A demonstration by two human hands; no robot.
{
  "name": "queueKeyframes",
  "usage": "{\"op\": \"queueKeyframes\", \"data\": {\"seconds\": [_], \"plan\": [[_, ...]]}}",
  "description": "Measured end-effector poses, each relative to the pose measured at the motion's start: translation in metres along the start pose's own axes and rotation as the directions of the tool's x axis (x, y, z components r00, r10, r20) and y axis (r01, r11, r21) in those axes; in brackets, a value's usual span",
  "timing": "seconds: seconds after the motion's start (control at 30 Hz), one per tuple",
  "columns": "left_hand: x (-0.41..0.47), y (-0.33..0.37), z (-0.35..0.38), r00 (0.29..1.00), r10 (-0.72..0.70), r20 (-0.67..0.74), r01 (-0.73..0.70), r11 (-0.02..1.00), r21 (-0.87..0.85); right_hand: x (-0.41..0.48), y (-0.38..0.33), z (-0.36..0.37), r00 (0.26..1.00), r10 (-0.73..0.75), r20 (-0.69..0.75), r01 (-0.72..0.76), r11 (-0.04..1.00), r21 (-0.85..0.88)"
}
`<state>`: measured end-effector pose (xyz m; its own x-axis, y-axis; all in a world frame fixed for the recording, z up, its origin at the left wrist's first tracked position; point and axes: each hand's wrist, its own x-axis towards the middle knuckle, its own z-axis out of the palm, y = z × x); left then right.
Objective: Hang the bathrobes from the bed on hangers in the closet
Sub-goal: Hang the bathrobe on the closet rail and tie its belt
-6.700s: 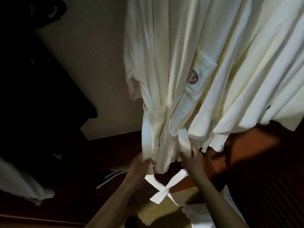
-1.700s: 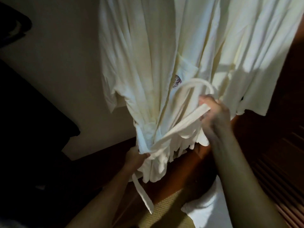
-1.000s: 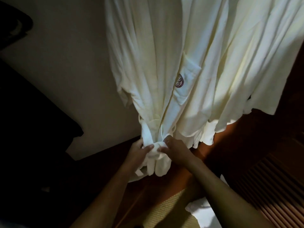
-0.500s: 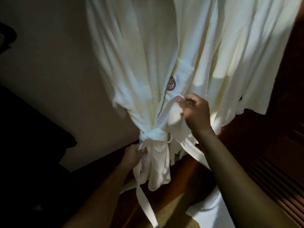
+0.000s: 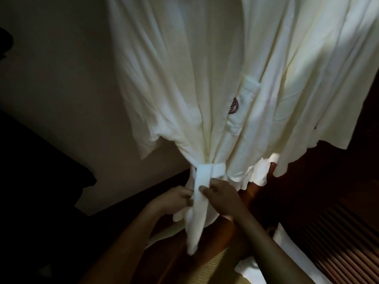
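A cream bathrobe (image 5: 184,83) with a dark round emblem on its pocket (image 5: 233,108) hangs in front of me, cinched at the waist by its belt (image 5: 207,170). A second pale robe (image 5: 320,78) hangs to its right. A loose belt end (image 5: 198,218) drops from the knot. My left hand (image 5: 176,198) and my right hand (image 5: 221,196) both pinch this belt just below the knot, one on each side. The hangers are out of frame above.
A pale closet wall (image 5: 61,89) lies behind the robes, with a dark shape (image 5: 30,181) at the left. A slatted wooden door (image 5: 344,238) stands at the right. White cloth (image 5: 287,263) and a woven mat (image 5: 221,269) lie on the floor below.
My right hand has come down from beside the pocket to the belt below the knot. The belt now sits wrapped tight round the waist, with one end hanging straight down.
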<state>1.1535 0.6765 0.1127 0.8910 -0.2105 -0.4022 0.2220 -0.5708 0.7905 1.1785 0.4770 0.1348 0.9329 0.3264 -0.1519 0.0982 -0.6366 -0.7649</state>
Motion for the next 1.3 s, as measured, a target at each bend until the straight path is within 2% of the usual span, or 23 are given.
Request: {"op": "queueKeyframes", "data": {"seconds": [0.1,0.13,0.2,0.3,0.4,0.5,0.63,0.77,0.9,1.0,1.03,1.1,1.2,1.23,1.3], "plan": [[0.006,-0.015,-0.009,0.976,-0.091,-0.197,0.077,0.994,-0.075,0.012,0.008,0.017,1.0,0.015,-0.019,-0.017,0.993,-0.117],[0.008,-0.018,-0.01,0.967,-0.105,-0.232,0.087,0.993,-0.084,0.016,0.015,0.023,0.998,0.024,-0.05,-0.029,0.994,-0.11],[0.01,-0.025,-0.008,0.971,-0.114,-0.212,0.103,0.993,-0.061,0.022,0.028,0.033,0.99,0.073,-0.122,-0.082,0.994,-0.071],[0.008,-0.026,-0.011,0.946,-0.128,-0.299,0.074,0.98,-0.185,0.03,0.028,0.038,0.977,0.132,-0.168,-0.124,0.991,0.057],[0.004,-0.017,-0.029,0.888,-0.128,-0.443,0.046,0.981,-0.19,0.037,0.005,0.031,0.977,-0.019,-0.213,0.032,0.998,0.055],[-0.005,0.007,-0.06,0.836,-0.099,-0.54,-0.006,0.982,-0.189,0.043,-0.031,0.009,0.934,-0.221,-0.281,0.225,0.974,-0.019],[-0.018,0.051,-0.112,0.722,0.073,-0.688,-0.174,0.982,-0.078,0.048,-0.092,-0.039,0.782,-0.506,-0.364,0.457,0.862,-0.218],[-0.029,0.114,-0.163,0.555,0.251,-0.793,-0.368,0.929,0.037,0.046,-0.163,-0.103,0.54,-0.735,-0.409,0.584,0.678,-0.446],[-0.039,0.188,-0.205,0.392,0.437,-0.81,-0.496,0.842,0.214,0.04,-0.228,-0.167,0.328,-0.837,-0.438,0.543,0.546,-0.638],[-0.041,0.241,-0.237,0.354,0.496,-0.793,-0.507,0.814,0.283,0.037,-0.266,-0.205,0.22,-0.88,-0.42,0.398,0.474,-0.785],[-0.04,0.255,-0.248,0.336,0.514,-0.789,-0.508,0.804,0.308,0.04,-0.274,-0.217,0.222,-0.883,-0.414,0.316,0.467,-0.826],[-0.036,0.28,-0.27,0.272,0.557,-0.784,-0.519,0.772,0.368,0.048,-0.286,-0.237,0.274,-0.866,-0.417,0.191,0.475,-0.859],[-0.023,0.308,-0.298,0.175,0.603,-0.778,-0.497,0.736,0.459,0.061,-0.293,-0.26,0.396,-0.818,-0.417,0.185,0.516,-0.837],[-0.018,0.316,-0.306,0.169,0.602,-0.781,-0.489,0.739,0.464,0.064,-0.295,-0.267,0.425,-0.803,-0.418,0.187,0.529,-0.828],[-0.011,0.33,-0.32,0.209,0.575,-0.791,-0.484,0.764,0.428,0.068,-0.3,-0.279,0.462,-0.777,-0.428,0.175,0.553,-0.815]]}}
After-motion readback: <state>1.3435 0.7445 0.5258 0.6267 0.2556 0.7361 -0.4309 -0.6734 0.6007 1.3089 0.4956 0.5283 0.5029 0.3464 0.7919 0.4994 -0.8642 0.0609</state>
